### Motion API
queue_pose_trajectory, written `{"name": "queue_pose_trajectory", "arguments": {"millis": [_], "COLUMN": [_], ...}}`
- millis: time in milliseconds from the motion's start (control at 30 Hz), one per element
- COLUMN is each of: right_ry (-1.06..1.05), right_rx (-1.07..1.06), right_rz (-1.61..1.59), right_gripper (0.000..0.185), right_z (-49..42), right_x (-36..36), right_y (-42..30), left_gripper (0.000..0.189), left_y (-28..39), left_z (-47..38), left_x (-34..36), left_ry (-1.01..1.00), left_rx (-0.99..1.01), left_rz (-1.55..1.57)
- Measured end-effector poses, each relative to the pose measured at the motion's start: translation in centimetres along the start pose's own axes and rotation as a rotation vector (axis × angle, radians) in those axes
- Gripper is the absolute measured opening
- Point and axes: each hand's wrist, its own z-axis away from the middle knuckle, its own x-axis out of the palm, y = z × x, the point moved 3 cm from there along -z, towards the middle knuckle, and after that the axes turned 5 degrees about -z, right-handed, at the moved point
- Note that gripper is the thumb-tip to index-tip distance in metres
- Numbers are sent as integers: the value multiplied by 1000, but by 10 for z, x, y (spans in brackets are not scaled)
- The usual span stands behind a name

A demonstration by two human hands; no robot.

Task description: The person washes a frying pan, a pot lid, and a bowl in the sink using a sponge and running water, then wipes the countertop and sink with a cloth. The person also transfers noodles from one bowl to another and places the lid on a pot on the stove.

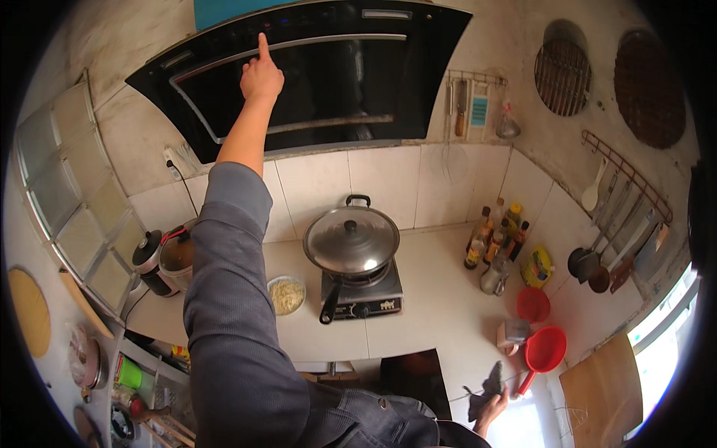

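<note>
My left hand (261,75) is raised, its index fingertip at the lit control strip of a black range hood (336,84). The other fingers are curled and the hand holds nothing. At the lower right my right hand (493,407) grips a dark grey cloth (493,381) above the counter. Below the hood, a wok (330,273) with a long black handle sits on a portable gas stove (386,299). A domed metal lid (358,235) with a black knob covers it, hiding the inside. A bowl of pale shreds (287,295) stands to the left of the stove.
Sauce bottles (496,238) and a metal jug (494,281) stand at the counter's right rear. Nearer are a red ladle (544,350) and a red bowl (533,305). Ladles and knives hang from a wall rack (627,176). A glass-lidded pot (178,255) is at left.
</note>
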Motion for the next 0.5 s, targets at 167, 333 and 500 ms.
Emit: {"name": "queue_pose_trajectory", "arguments": {"millis": [167,333,500], "right_ry": [-194,-263,-310], "right_rx": [-15,-20,-64], "right_rz": [-70,-62,17], "right_gripper": [45,45,46], "right_z": [23,39,58], "right_x": [123,164,190], "right_y": [-80,-108,-142], "left_gripper": [95,94,94], "left_y": [-18,-27,-37], "left_z": [-37,-48,-46], "left_x": [28,44,48], "left_ry": [91,138,272], "left_rx": [88,120,214], "left_rz": [-6,-21,17]}}
